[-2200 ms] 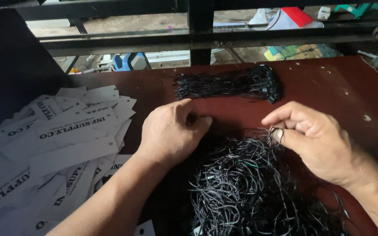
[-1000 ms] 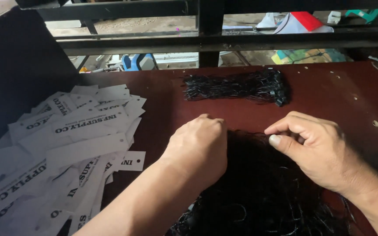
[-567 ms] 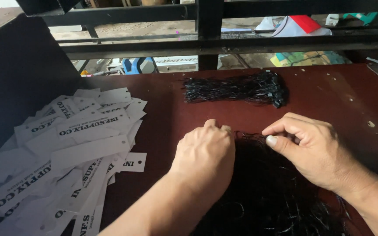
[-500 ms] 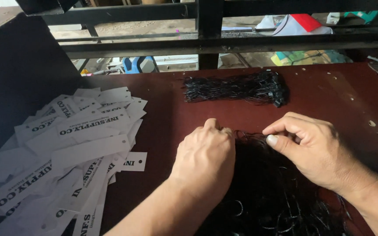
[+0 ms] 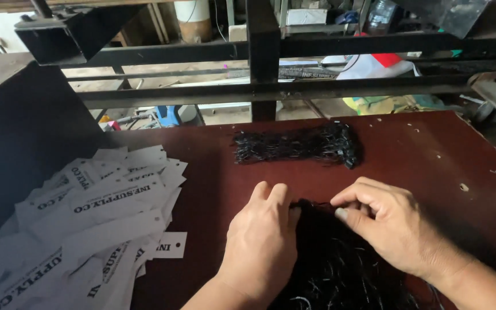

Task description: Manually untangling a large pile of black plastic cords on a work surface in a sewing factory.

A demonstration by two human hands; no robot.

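My left hand [image 5: 261,238] lies palm down on the near pile of loose black strings [image 5: 340,270], its fingers curled at the pile's far edge. My right hand [image 5: 388,224] rests on the same pile from the right, thumb and forefinger pinched together on strands at the top of it. The two hands almost touch. A neat bundle of black strings [image 5: 297,144] lies farther back on the dark red table [image 5: 431,149], apart from both hands.
A heap of white paper hang tags [image 5: 87,224] with black print covers the left of the table. One small tag [image 5: 170,245] lies nearest my left wrist. A black metal frame [image 5: 262,57] runs across the back. A black panel [image 5: 24,149] stands at the left.
Both hands have slid a little toward each other on the loose pile. My left hand moved right, and my right fingers have closed into a pinch on strands.
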